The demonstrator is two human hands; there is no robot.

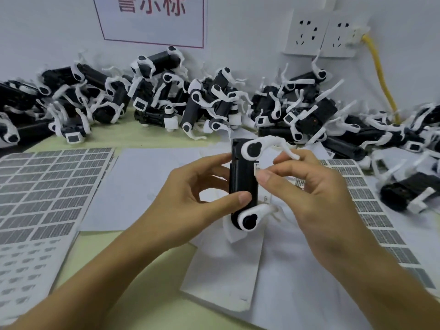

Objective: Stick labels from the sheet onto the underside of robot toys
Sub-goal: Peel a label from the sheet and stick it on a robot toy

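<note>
My left hand (pixel 190 198) grips a black robot toy (pixel 241 179) with white legs, held upright above the table's middle, thumb on its lower body and fingers behind it. My right hand (pixel 316 186) pinches a small white label (pixel 257 166) against the toy's right side, between thumb and forefinger. A label sheet (pixel 371 210) with grey printed labels lies under my right hand, partly hidden by it. Another label sheet (pixel 47 186) lies at the left.
A long heap of black and white robot toys (pixel 202 101) runs along the wall at the back and down the right side. Blank white backing sheets (pixel 142 186) cover the table's middle. Wall sockets (pixel 326 34) and a yellow cable (pixel 383 75) are at the upper right.
</note>
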